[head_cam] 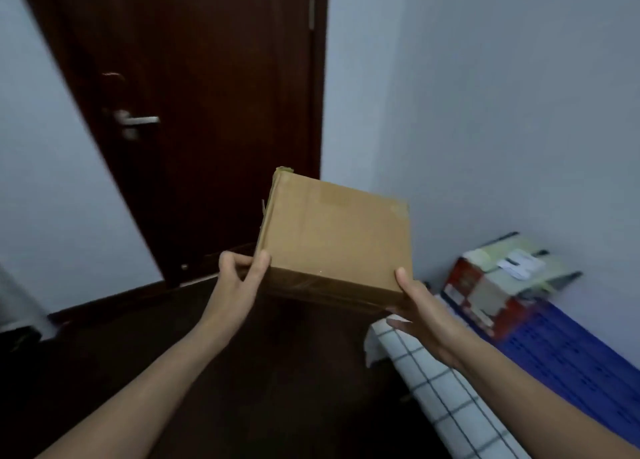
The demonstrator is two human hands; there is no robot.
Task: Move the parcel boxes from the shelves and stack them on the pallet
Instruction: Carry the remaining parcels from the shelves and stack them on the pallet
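Grasping box (336, 237) at near corners with left hand (239, 282) and right hand (422, 313); pallet (568, 358) lies 4 o'clock, nearer right hand.

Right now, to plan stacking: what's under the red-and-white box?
The blue pallet lies under the red-and-white box. Its surface directly beneath is hidden.

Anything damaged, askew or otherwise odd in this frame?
Only minor: the brown box, gripped by the left hand and right hand, has a crumpled far-left corner with tape lifting along that edge. The red-and-white box on the blue pallet is too blurred to judge.
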